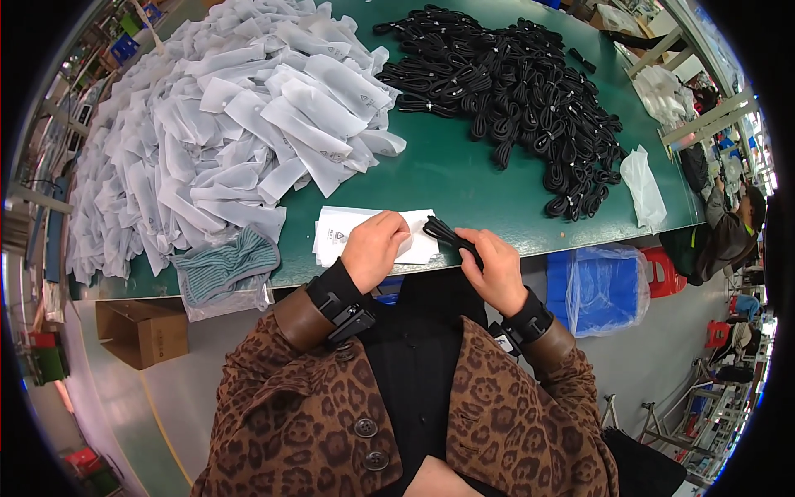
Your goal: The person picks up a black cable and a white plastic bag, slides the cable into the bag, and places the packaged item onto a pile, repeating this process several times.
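A stack of flat white sleeves (pixel 333 235) with small dark print lies at the table's near edge. Over this stack, my left hand (pixel 377 248) is closed, fingertips pinching the top sleeve's edge, which lifts a little. My right hand (pixel 495 269) grips a coiled black cable bundle (pixel 444 233) between thumb and fingers. The bundle's free end points left, close to the lifted sleeve edge; whether it touches the sleeve I cannot tell. Behind the stack, a large heap of filled white sleeves (pixel 240 116) covers the left side. Many black cable bundles (pixel 530 91) are piled at the back right.
A green striped cloth (pixel 228 267) lies on the green table's (pixel 464 186) front left edge. One white bag (pixel 643 189) rests at the right. Below the edge are a cardboard box (pixel 142 333), a lined blue bin (pixel 592 290) and a red stool (pixel 662 272). Another person (pixel 729 232) is at far right.
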`<state>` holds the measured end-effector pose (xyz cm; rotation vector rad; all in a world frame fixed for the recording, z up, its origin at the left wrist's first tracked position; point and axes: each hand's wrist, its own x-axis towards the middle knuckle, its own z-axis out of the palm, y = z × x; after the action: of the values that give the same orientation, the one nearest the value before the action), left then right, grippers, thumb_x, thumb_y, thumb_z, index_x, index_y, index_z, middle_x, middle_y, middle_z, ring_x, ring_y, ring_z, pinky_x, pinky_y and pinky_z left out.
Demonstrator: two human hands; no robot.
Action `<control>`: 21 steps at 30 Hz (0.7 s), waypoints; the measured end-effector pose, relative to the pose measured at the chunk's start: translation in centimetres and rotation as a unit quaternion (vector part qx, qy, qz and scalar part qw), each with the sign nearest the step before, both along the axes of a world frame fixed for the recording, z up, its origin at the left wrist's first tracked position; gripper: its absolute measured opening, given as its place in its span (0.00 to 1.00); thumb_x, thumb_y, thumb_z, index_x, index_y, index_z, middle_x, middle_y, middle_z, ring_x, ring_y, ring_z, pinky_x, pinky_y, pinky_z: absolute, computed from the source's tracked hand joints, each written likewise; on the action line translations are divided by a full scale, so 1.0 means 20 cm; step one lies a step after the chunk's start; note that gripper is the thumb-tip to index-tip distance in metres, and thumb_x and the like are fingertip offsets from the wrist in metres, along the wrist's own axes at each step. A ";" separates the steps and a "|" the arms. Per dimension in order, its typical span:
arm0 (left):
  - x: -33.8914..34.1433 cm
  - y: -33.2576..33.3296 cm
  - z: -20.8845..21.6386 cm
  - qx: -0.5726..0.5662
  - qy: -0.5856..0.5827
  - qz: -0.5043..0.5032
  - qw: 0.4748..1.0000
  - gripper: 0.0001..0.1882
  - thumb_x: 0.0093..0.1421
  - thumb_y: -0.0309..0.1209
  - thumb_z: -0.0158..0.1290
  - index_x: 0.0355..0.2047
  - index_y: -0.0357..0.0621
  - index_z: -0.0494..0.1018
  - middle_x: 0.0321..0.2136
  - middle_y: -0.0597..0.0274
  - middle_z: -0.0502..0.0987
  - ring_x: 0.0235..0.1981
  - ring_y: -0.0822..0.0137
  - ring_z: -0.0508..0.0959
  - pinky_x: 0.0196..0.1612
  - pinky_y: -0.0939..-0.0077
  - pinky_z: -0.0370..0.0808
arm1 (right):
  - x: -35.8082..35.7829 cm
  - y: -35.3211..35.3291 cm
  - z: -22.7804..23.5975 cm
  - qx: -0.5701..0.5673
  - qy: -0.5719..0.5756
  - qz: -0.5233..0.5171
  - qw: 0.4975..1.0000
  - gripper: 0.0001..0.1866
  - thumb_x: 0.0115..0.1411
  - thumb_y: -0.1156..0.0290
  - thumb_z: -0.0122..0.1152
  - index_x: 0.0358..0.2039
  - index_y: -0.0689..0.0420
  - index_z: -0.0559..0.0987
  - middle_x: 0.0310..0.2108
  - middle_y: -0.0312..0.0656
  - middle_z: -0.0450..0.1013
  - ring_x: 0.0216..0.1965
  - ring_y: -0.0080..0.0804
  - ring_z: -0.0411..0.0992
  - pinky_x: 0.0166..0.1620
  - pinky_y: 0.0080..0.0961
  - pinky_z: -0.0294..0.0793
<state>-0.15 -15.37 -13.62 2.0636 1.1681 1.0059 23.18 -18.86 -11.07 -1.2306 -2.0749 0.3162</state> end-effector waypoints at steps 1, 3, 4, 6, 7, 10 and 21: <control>0.00 0.00 0.00 -0.002 -0.004 -0.001 1.000 0.03 0.57 0.22 0.53 0.31 0.36 0.71 0.27 0.53 0.74 0.29 0.54 0.76 0.33 0.68 0.72 | 0.00 0.00 0.00 0.000 0.001 0.001 1.000 0.17 0.52 0.81 0.61 0.44 0.60 0.77 0.27 0.45 0.72 0.26 0.43 0.71 0.30 0.34 0.71; 0.00 0.00 0.00 -0.007 -0.013 -0.004 1.000 0.02 0.57 0.21 0.53 0.31 0.36 0.71 0.27 0.54 0.74 0.29 0.54 0.76 0.33 0.69 0.72 | -0.02 0.00 0.02 -0.002 0.002 0.028 1.000 0.17 0.53 0.80 0.61 0.44 0.59 0.76 0.26 0.44 0.70 0.27 0.42 0.71 0.30 0.35 0.71; 0.00 0.00 0.00 -0.008 -0.013 -0.004 1.000 0.02 0.57 0.21 0.53 0.31 0.36 0.71 0.27 0.54 0.74 0.29 0.54 0.76 0.33 0.69 0.72 | -0.02 0.00 0.02 -0.002 0.002 0.041 0.999 0.16 0.53 0.79 0.60 0.45 0.58 0.76 0.26 0.43 0.69 0.27 0.42 0.71 0.29 0.36 0.70; 0.00 0.00 0.01 -0.020 -0.007 0.011 1.000 0.02 0.57 0.21 0.53 0.31 0.36 0.71 0.27 0.54 0.74 0.29 0.55 0.76 0.33 0.69 0.72 | -0.02 0.01 0.00 -0.002 -0.008 0.035 0.999 0.17 0.53 0.80 0.61 0.44 0.58 0.76 0.26 0.43 0.70 0.26 0.42 0.71 0.29 0.35 0.71; 0.00 0.00 0.02 -0.026 -0.005 0.018 0.999 0.02 0.57 0.21 0.53 0.31 0.36 0.71 0.27 0.54 0.74 0.29 0.55 0.76 0.33 0.69 0.72 | -0.01 0.02 -0.01 -0.002 -0.019 0.030 0.999 0.17 0.52 0.80 0.61 0.44 0.59 0.77 0.27 0.44 0.71 0.26 0.42 0.71 0.29 0.34 0.71; 0.01 0.00 0.01 -0.018 -0.019 0.015 1.000 0.02 0.57 0.21 0.53 0.31 0.36 0.71 0.27 0.54 0.74 0.29 0.55 0.76 0.33 0.69 0.72 | -0.01 0.02 -0.01 0.006 -0.029 0.017 0.999 0.17 0.52 0.81 0.61 0.44 0.60 0.77 0.27 0.45 0.72 0.25 0.43 0.71 0.29 0.33 0.71; 0.02 -0.01 0.02 -0.004 -0.017 0.005 1.000 0.02 0.58 0.20 0.51 0.31 0.36 0.69 0.29 0.52 0.72 0.31 0.50 0.75 0.34 0.64 0.73 | -0.02 0.01 0.02 0.015 0.020 0.019 0.999 0.17 0.52 0.81 0.61 0.44 0.59 0.78 0.27 0.44 0.72 0.25 0.41 0.71 0.29 0.32 0.71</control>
<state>0.27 -15.50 -13.15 2.0279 1.1646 1.0354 22.68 -18.64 -10.71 -1.1585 -2.0637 0.3224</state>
